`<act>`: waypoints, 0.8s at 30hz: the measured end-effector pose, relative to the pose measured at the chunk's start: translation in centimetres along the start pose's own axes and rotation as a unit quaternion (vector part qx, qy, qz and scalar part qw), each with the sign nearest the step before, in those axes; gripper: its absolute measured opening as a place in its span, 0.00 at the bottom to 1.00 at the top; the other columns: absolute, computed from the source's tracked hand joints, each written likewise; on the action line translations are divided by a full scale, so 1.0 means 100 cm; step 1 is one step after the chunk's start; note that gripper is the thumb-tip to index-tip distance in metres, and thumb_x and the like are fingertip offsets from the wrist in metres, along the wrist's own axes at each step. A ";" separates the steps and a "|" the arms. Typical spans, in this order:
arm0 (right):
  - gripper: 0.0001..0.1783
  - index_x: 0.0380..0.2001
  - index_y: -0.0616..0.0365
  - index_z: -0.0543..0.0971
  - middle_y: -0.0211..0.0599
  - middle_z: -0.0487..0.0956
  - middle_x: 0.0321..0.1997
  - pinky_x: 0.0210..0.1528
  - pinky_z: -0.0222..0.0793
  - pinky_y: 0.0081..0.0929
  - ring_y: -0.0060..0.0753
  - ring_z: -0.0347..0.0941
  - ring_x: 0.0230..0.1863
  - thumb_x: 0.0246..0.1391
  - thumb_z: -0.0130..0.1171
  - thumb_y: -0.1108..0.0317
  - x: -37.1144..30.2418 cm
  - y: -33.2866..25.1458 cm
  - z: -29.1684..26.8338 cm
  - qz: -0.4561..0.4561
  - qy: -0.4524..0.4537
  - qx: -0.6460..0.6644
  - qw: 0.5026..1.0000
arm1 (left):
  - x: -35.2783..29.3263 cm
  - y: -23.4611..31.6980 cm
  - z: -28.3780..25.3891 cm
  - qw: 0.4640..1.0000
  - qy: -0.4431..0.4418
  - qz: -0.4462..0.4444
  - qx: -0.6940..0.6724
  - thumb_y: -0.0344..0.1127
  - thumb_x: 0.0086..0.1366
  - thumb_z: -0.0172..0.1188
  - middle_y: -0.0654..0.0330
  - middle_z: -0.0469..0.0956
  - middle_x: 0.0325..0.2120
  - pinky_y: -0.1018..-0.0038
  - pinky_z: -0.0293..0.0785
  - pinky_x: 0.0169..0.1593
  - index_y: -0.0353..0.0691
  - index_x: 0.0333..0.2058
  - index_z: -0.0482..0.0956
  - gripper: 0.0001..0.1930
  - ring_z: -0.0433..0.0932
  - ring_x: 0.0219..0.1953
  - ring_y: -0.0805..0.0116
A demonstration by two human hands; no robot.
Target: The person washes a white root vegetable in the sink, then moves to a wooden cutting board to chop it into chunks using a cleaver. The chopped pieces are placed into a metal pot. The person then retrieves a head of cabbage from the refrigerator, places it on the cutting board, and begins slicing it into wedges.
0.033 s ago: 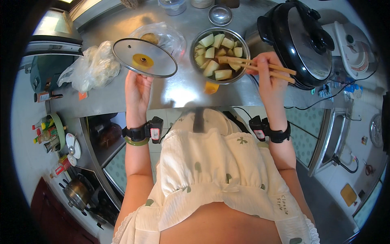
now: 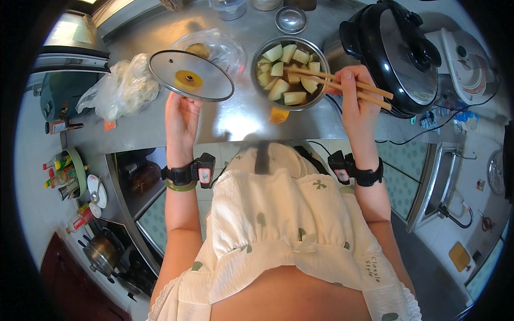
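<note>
My left hand (image 2: pixel 183 113) is closed on the lower edge of a round glass lid (image 2: pixel 214 80), which has a dark metal rim and tilts above the counter. A pair of wooden chopsticks (image 2: pixel 364 88) is gripped in my right hand (image 2: pixel 357 99). Their tips reach into a steel pot (image 2: pixel 256 85) and touch the food there. Pale, pale-green-edged chunks (image 2: pixel 273 53) lie in brown liquid inside the pot, with several browner pieces among them. What the chunks are, I cannot tell for sure.
A large black electric cooker (image 2: pixel 396 59) stands right of the pot. Clear plastic bags (image 2: pixel 126 88) lie at the left on the steel counter (image 2: pixel 214 125). Behind the pot sits a small metal bowl (image 2: pixel 290 20). A black cord (image 2: pixel 412 140) runs along the right.
The chopsticks have shifted slightly in the pot, their tips a little higher and farther left, and some chunks have moved. My left hand and the lid stay where they were.
</note>
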State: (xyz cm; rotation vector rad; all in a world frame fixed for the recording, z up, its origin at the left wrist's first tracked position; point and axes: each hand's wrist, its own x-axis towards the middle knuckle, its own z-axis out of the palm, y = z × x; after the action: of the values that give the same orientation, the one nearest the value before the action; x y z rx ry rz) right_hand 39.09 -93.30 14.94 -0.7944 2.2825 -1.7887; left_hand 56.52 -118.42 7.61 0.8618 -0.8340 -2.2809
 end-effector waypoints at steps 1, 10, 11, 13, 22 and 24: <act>0.06 0.31 0.62 0.75 0.34 0.76 0.25 0.28 0.69 0.18 0.23 0.76 0.27 0.59 0.52 0.71 0.004 0.001 0.008 -0.007 0.007 0.016 1.000 | 0.001 -0.001 -0.002 1.000 -0.002 0.002 -0.002 0.31 0.66 0.49 0.66 0.73 0.29 0.75 0.75 0.45 0.37 0.38 0.71 0.06 0.73 0.32 0.77; 0.03 0.33 0.63 0.74 0.42 0.74 0.28 0.32 0.68 0.26 0.39 0.73 0.28 0.54 0.55 0.76 0.002 0.021 0.018 -0.083 -0.082 -0.103 0.988 | 0.000 0.001 0.002 1.000 -0.001 0.001 -0.009 0.32 0.66 0.50 0.65 0.73 0.30 0.75 0.75 0.44 0.37 0.39 0.71 0.07 0.73 0.33 0.76; 0.02 0.32 0.63 0.74 0.42 0.74 0.28 0.32 0.68 0.26 0.39 0.73 0.28 0.54 0.54 0.77 -0.001 0.019 0.016 -0.094 -0.065 -0.100 0.988 | 0.002 0.000 -0.002 1.000 -0.008 0.000 -0.010 0.32 0.66 0.50 0.65 0.74 0.30 0.75 0.75 0.45 0.36 0.40 0.71 0.07 0.73 0.33 0.76; 0.02 0.32 0.63 0.74 0.42 0.74 0.29 0.33 0.69 0.26 0.38 0.73 0.27 0.54 0.54 0.77 -0.002 0.016 0.013 -0.115 -0.029 -0.095 0.988 | 0.001 -0.001 0.000 1.000 -0.007 0.001 -0.003 0.33 0.66 0.49 0.64 0.74 0.31 0.74 0.75 0.45 0.36 0.40 0.71 0.08 0.74 0.35 0.75; 0.03 0.33 0.63 0.74 0.42 0.73 0.28 0.33 0.68 0.26 0.38 0.73 0.28 0.54 0.54 0.76 -0.007 0.028 -0.010 -0.079 0.023 -0.150 0.985 | 0.006 -0.004 -0.004 1.000 -0.029 0.000 0.003 0.35 0.67 0.50 0.60 0.76 0.41 0.72 0.74 0.48 0.35 0.46 0.69 0.13 0.75 0.42 0.71; 0.03 0.33 0.62 0.73 0.43 0.72 0.27 0.33 0.68 0.26 0.41 0.72 0.28 0.54 0.54 0.76 -0.012 0.024 -0.018 -0.077 0.078 -0.129 0.986 | 0.004 -0.004 -0.005 0.999 -0.037 0.006 0.002 0.35 0.67 0.51 0.59 0.75 0.44 0.71 0.74 0.50 0.34 0.47 0.69 0.14 0.75 0.44 0.70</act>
State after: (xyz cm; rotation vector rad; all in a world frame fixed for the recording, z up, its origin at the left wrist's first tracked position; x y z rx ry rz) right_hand 38.59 -90.84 12.95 -0.9248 2.6629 -1.6901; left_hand 56.49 -118.62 6.83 0.7754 -0.8744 -2.3130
